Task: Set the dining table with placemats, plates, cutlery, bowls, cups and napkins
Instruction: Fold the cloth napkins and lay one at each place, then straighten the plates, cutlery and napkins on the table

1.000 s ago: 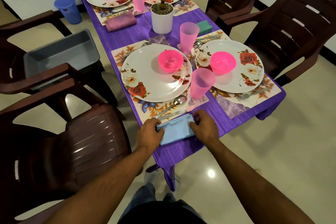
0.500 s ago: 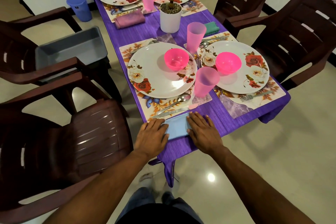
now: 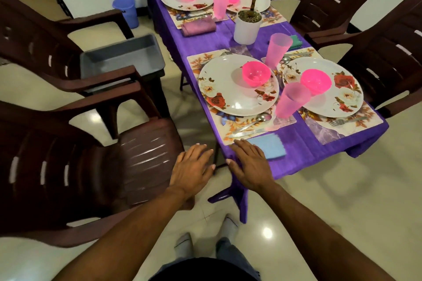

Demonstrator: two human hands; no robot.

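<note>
Near corner of the dining table gets its napkin.

The long purple-clothed table (image 3: 296, 143) carries floral placemats, white floral plates and pink bowls and cups; the folded light-blue cloth napkin (image 3: 268, 146) lies flat at its near edge, below the cutlery, likely for easy reach. The right hand (image 3: 250, 164), fingers spread flat, touches the napkin's left end; the left hand (image 3: 191, 170) hovers spread, off the table, holding nothing.

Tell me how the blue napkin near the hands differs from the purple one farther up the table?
The blue napkin lies flat beside the near placemat, by the table's end; the purple napkin looks thicker, more bunched, and sits farther up. The right hand is beside the blue one; nothing is near the purple. Both are folded on the tablecloth.
</note>
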